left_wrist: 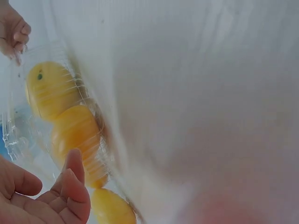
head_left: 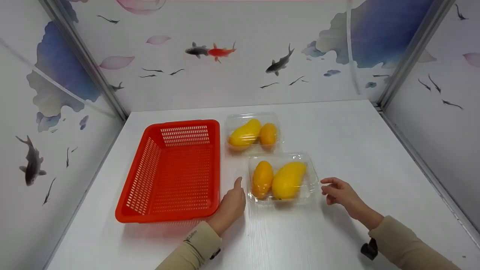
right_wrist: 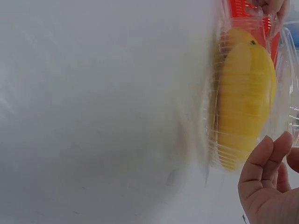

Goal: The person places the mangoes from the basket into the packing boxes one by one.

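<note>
Two yellow mangoes, a smaller orange-yellow mango (head_left: 262, 179) and a larger mango (head_left: 289, 180), lie inside the nearer clear plastic clamshell box (head_left: 309, 187) on the white table. Just left of this box is my left hand (head_left: 231, 204), its fingers extended and holding nothing. On the other side, my right hand (head_left: 340, 195) hovers close to the box's right edge with fingers loosely bent, also holding nothing. The right wrist view shows the fingertips (right_wrist: 266, 144) beside the clear plastic and the larger mango (right_wrist: 245, 93).
A red perforated plastic basket (head_left: 215, 176) stands left of the boxes, close beside my left forearm. Behind the nearer box sits a second clear clamshell box (head_left: 232, 119) with two more mangoes. Printed wall panels (head_left: 232, 86) enclose the table at the back and both sides.
</note>
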### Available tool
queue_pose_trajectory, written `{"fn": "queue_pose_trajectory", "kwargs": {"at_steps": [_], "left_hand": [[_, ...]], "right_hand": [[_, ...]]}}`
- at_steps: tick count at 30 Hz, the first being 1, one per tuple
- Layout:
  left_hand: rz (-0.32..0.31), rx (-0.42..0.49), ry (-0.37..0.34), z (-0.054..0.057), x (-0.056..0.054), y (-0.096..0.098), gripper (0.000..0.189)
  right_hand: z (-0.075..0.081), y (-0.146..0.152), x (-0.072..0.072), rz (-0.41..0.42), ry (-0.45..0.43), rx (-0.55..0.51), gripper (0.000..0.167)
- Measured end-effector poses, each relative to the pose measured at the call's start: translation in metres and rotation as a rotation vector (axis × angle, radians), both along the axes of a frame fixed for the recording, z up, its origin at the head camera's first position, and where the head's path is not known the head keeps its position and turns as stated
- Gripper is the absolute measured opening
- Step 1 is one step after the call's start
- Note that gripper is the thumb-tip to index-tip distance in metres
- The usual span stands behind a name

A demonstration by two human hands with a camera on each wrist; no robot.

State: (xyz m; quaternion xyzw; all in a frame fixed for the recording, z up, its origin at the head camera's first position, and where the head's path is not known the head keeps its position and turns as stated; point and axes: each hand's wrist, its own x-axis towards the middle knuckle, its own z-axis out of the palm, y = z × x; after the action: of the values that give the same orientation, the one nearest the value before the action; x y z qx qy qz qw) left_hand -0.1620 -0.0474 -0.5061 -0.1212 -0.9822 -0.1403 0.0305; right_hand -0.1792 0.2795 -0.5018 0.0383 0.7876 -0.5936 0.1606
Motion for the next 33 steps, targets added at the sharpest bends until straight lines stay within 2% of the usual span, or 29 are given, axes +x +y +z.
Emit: {"fn": "queue_pose_trajectory", "kwargs": {"at_steps": [2, 3, 4, 8, 11, 13, 18, 22, 29, 33], "left_hand": [[0.014, 0.147, -0.107, -0.001, -0.001, 0.0, 0.04], [0.06, 0.316, -0.17, -0.002, -0.001, 0.001, 0.045], [0.083, 0.411, -0.233, -0.002, -0.002, 0.001, 0.047], [0.14, 0.651, -0.436, -0.002, -0.005, 0.002, 0.048], [0.192, 0.792, -0.536, 0.0, -0.006, 0.004, 0.048], [0.207, 0.83, -0.575, 0.001, -0.006, 0.005, 0.049], [0.195, 0.835, -0.661, 0.002, -0.006, 0.008, 0.052], [0.203, 0.886, -0.704, 0.001, -0.008, 0.009, 0.052], [0.207, 1.01, -0.718, -0.005, -0.009, 0.011, 0.055], [0.218, 0.986, -0.713, -0.006, -0.009, 0.012, 0.052]], "right_hand": [[-0.002, -0.001, 0.001, -0.003, -0.031, 0.028, 0.041], [-0.003, -0.002, 0.001, -0.004, -0.047, 0.039, 0.041], [-0.004, -0.003, 0.001, -0.006, -0.063, 0.045, 0.041], [-0.006, -0.005, 0.001, 0.022, -0.13, 0.057, 0.044], [-0.007, -0.005, 0.001, 0.056, -0.16, 0.011, 0.046], [-0.008, -0.005, 0.001, 0.099, -0.169, -0.057, 0.048], [-0.011, -0.01, 0.001, 0.168, -0.223, -0.279, 0.056], [-0.011, -0.013, 0.001, 0.171, -0.25, -0.384, 0.061], [-0.009, -0.014, 0.0, 0.163, -0.27, -0.482, 0.06], [-0.008, -0.015, 0.001, 0.169, -0.254, -0.473, 0.057]]}}
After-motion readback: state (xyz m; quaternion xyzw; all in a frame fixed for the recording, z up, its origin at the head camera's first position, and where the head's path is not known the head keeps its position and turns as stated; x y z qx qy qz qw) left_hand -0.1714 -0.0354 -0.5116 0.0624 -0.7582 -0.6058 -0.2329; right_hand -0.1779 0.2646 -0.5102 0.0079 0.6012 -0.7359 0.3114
